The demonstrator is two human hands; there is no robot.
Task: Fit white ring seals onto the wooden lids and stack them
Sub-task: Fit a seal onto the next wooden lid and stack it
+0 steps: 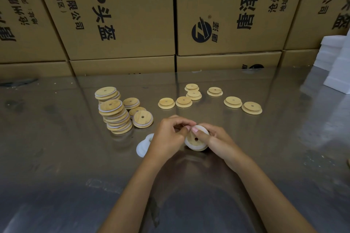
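Fingers of both hands curl narrowly around one wooden lid (196,141) held just above the table (56,157), near the centre. Right hand (214,143) grips the lid from the right, its thumb lying across the wooden face beside the centre hole. Left hand (171,135) pinches the white ring seal (201,127) at the lid's far edge, fingertips meeting the right thumb there. Just left of the left hand, partly hidden behind it, a small heap of loose white seals (142,146) lies on the table. Farther left and beyond stand leaning stacks of finished lids (115,114), white showing between the layers, with a few single sealed lids (142,119) beside them. Across the far right of the table, seven bare lids (233,101) lie scattered, well apart from the hands. Printed cardboard boxes (121,15) form a wall behind, and white foam blocks (339,66) sit at the far right.
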